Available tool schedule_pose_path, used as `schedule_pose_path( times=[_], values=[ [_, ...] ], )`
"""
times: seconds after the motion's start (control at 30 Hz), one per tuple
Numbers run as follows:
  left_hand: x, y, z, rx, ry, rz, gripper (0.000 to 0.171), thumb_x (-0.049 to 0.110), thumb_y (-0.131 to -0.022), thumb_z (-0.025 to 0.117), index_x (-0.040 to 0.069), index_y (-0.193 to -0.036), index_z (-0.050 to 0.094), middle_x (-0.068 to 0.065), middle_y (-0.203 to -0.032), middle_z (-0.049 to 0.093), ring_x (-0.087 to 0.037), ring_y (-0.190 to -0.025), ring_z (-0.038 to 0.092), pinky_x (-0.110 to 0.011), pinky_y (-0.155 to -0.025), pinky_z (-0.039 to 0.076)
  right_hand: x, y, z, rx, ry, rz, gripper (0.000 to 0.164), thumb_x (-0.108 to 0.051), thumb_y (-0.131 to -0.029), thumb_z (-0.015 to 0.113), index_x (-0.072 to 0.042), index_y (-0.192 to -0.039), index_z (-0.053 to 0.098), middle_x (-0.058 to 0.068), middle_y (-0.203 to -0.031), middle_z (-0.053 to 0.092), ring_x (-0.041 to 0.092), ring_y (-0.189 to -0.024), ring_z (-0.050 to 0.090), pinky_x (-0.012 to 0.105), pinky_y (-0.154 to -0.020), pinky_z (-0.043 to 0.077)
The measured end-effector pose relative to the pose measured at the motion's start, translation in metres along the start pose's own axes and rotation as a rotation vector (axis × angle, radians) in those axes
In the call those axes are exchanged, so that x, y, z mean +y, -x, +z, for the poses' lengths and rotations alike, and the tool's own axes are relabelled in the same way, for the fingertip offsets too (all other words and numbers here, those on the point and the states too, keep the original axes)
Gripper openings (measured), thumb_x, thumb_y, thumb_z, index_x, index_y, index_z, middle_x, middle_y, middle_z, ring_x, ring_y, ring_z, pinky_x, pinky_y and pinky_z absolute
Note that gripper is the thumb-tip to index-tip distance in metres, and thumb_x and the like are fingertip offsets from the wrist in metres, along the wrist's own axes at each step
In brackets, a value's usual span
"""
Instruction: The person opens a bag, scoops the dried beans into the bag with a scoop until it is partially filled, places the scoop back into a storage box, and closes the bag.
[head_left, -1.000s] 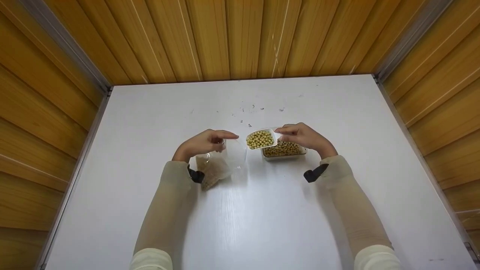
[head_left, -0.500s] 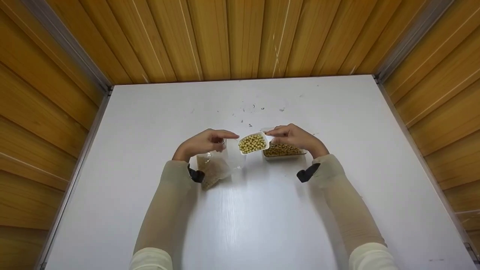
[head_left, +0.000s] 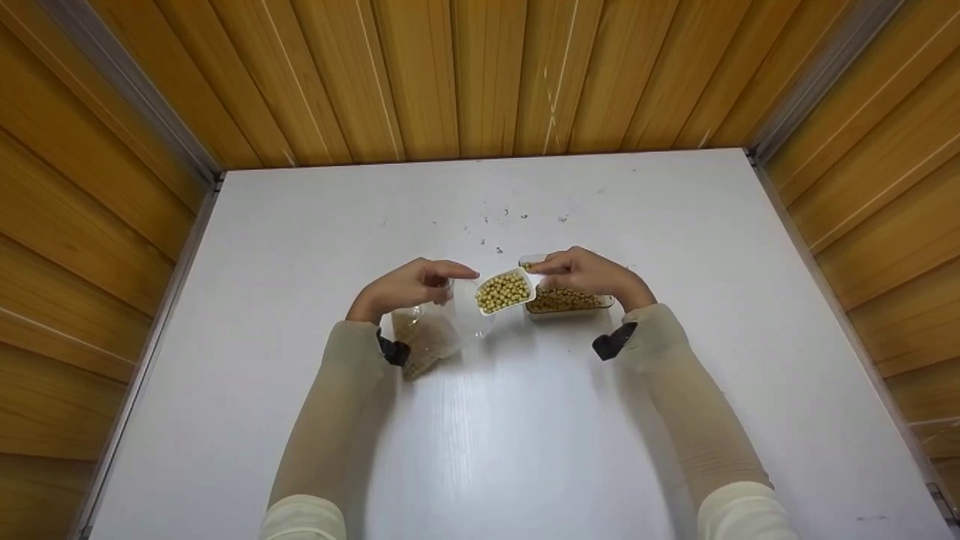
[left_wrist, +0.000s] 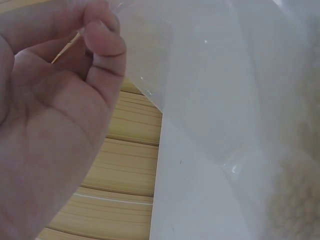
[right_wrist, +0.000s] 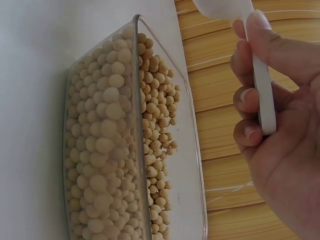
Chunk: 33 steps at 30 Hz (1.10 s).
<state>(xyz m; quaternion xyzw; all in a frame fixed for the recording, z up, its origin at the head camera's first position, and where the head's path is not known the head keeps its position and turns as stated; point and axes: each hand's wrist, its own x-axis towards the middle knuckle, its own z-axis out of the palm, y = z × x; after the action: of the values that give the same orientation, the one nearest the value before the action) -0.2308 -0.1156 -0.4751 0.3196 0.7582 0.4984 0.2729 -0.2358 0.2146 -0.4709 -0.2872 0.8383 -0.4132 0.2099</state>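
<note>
In the head view my left hand [head_left: 405, 289] pinches the mouth of a clear plastic bag [head_left: 471, 319], which hangs below it with pale beans [left_wrist: 295, 205] at the bottom. My right hand [head_left: 596, 274] grips the handle of a white scoop [right_wrist: 264, 95]. Heaped soybeans [head_left: 502, 292] fill the scoop's bowl, held near the bag's mouth just right of the left fingertips. Below the right hand stands a clear rectangular container [head_left: 570, 316] holding many soybeans [right_wrist: 100, 145]. The right hand covers part of that container in the head view.
A white table [head_left: 480, 450] carries everything, with small dark marks [head_left: 500, 250] on its surface beyond the hands. Wood-patterned panels [head_left: 480, 75] enclose its back and both sides.
My right hand has carried the full scoop left, toward the bag's mouth, and the scoop's bowl has turned and dipped slightly. My left hand and the bag have hardly moved.
</note>
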Motion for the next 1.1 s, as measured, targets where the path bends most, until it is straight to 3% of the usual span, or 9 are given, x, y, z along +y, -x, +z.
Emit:
schedule_pose_path(
  times=[0.17,0.37,0.63,0.8,1.1],
  values=[
    [-0.001,-0.001,0.001,0.008,-0.011,-0.021,0.044,-0.003,-0.092,0.049,0.007,-0.134,0.057,-0.006,-0.139,0.053,-0.014,-0.076,0.050,-0.036,-0.075,0.046,-0.003,0.001,-0.001,-0.018,0.017,0.016,0.036,-0.009,-0.093,0.060,-0.005,-0.129,0.060,0.016,-0.119,0.065,0.014,-0.086,0.048,0.032,-0.078,0.039],
    [0.000,-0.001,0.002,0.008,-0.003,-0.020,0.044,-0.006,-0.092,0.048,0.003,-0.135,0.055,-0.011,-0.141,0.051,-0.016,-0.077,0.049,-0.035,-0.074,0.045,-0.007,0.002,-0.002,-0.024,0.033,0.014,0.035,-0.010,-0.093,0.060,-0.005,-0.128,0.061,0.016,-0.114,0.066,0.014,-0.082,0.048,0.031,-0.076,0.040],
    [0.025,0.007,0.004,-0.011,0.013,-0.019,0.045,-0.008,-0.091,0.047,0.002,-0.133,0.056,-0.019,-0.141,0.050,-0.016,-0.078,0.049,-0.041,-0.078,0.045,-0.011,0.001,-0.003,-0.020,0.074,0.026,0.035,-0.010,-0.092,0.060,-0.007,-0.127,0.062,0.016,-0.118,0.066,0.017,-0.093,0.056,0.035,-0.084,0.044],
    [0.029,0.008,0.004,-0.008,0.012,-0.027,0.046,-0.009,-0.090,0.047,0.003,-0.133,0.057,-0.016,-0.141,0.051,-0.015,-0.078,0.049,-0.044,-0.079,0.044,-0.013,0.001,-0.004,-0.025,0.093,0.011,0.035,-0.010,-0.092,0.060,-0.006,-0.127,0.062,0.016,-0.116,0.067,0.016,-0.090,0.054,0.034,-0.081,0.044],
    [0.028,0.007,0.004,-0.017,0.049,-0.038,0.046,-0.010,-0.090,0.046,0.002,-0.133,0.056,-0.016,-0.141,0.051,-0.015,-0.080,0.049,-0.026,-0.075,0.044,-0.016,0.002,-0.006,-0.046,0.113,0.012,0.037,-0.014,-0.093,0.060,-0.006,-0.130,0.059,0.015,-0.110,0.067,0.013,-0.085,0.052,0.032,-0.077,0.044]
  ],
)
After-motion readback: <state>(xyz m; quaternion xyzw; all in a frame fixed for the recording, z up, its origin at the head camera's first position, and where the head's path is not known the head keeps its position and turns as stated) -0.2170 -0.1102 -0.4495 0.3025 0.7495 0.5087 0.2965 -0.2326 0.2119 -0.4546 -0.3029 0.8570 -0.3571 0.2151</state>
